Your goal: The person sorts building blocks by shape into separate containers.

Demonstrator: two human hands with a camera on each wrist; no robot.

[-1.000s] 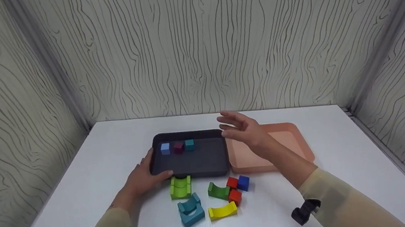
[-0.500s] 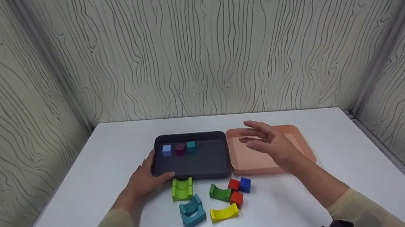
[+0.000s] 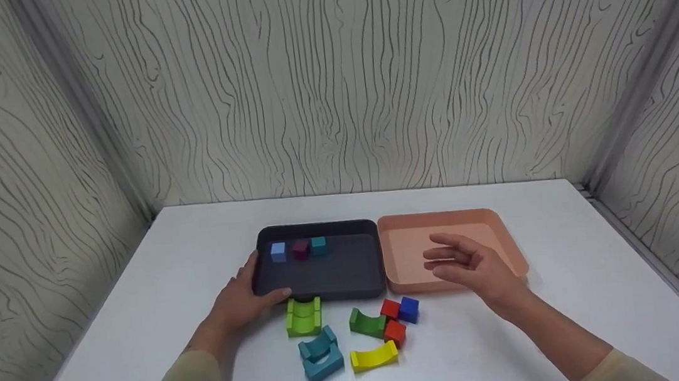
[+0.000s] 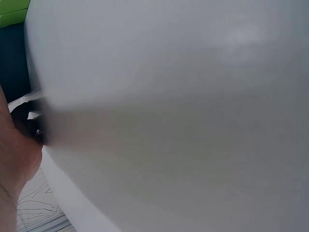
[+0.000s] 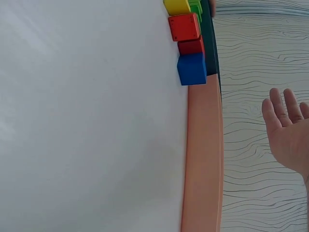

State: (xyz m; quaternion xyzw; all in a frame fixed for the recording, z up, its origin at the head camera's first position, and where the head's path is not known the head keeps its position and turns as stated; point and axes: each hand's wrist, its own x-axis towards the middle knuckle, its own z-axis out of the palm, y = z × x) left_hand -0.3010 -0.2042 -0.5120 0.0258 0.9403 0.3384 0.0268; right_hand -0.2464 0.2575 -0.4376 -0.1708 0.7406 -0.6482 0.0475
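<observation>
Obscuring peach tray (image 3: 411,255) partly: right hand (image 3: 480,271).

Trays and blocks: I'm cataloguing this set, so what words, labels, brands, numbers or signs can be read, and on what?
No readable text on the black tray, the pink tray or the blocks.
One red cube, right wrist view: tiny dark specks, too small to make out.

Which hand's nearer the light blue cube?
Left. The left hand is just left and nearside of the light blue cube, touching the dark tray; the right hand is well right, by the peach tray.
</observation>
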